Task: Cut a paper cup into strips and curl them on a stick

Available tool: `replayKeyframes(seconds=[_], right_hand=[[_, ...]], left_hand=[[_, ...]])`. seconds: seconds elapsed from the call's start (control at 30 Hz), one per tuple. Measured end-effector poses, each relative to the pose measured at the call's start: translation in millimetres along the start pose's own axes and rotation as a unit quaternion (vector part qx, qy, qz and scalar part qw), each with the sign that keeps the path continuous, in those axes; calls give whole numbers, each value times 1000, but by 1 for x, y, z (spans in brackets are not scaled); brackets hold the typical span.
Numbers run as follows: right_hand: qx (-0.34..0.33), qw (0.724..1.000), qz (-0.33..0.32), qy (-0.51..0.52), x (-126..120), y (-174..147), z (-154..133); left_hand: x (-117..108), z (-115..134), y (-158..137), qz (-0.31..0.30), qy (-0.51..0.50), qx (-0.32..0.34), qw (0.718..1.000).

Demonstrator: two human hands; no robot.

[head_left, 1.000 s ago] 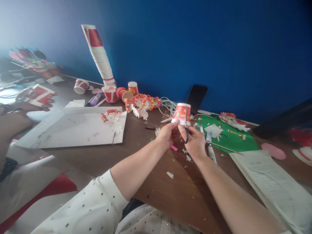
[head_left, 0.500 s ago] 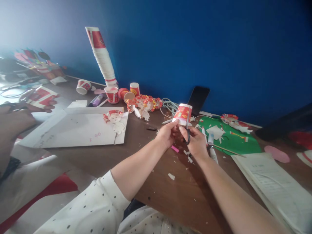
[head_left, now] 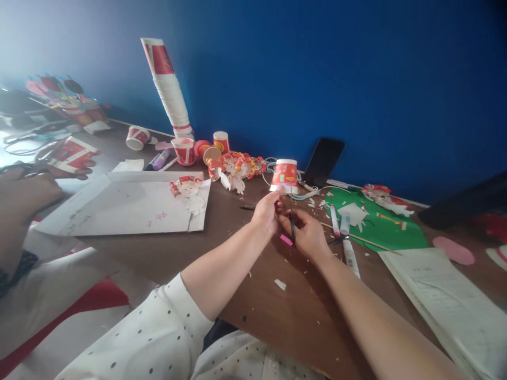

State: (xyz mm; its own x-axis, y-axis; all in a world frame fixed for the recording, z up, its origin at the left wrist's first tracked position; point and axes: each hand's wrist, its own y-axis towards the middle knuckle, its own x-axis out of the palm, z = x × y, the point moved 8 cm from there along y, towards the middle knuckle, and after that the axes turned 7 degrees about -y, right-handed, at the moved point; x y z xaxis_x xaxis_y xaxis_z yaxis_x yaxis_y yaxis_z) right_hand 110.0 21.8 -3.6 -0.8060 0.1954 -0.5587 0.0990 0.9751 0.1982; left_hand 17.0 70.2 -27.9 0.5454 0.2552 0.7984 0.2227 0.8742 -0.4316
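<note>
Between my hands a red and white paper cup (head_left: 284, 175) is held upside down, its white base on top. My left hand (head_left: 268, 212) grips the cup's lower rim with thumb and fingers. In my right hand (head_left: 307, 232) is a pair of dark scissors (head_left: 292, 224), fingers wrapped round the handles. The blades point up at the cup's lower edge, close to my left fingers. Whether they are parted I cannot make out. A pink strip (head_left: 285, 240) lies on the table below my hands.
A tall stack of paper cups (head_left: 170, 97) leans by the wall. Paper figures (head_left: 237, 169), a white envelope (head_left: 119, 206), a phone (head_left: 325, 161), a green sheet (head_left: 404, 227) and papers (head_left: 443, 285) lie around. At left, another person's hand (head_left: 35, 192) holds scissors and a cut cup.
The cup has moved a little left and up with my left hand. My right hand with the scissors has shifted left, and the blades now stand lower on the cup.
</note>
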Motion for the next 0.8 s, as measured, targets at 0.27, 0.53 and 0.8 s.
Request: replayKeyframes(seconds=[0.27,0.53,0.8], right_hand=[[-7,999,22,-37,-3,-1,-1],[-6,999,38,-31,-4,-2,1],[0,999,44,-25,-5,-2,2]], left_hand=[[5,-6,-9,6,-6,-35,999],[6,-6,-15,25,2,-46,999],[6,-6,-15,20,6,-41,999]])
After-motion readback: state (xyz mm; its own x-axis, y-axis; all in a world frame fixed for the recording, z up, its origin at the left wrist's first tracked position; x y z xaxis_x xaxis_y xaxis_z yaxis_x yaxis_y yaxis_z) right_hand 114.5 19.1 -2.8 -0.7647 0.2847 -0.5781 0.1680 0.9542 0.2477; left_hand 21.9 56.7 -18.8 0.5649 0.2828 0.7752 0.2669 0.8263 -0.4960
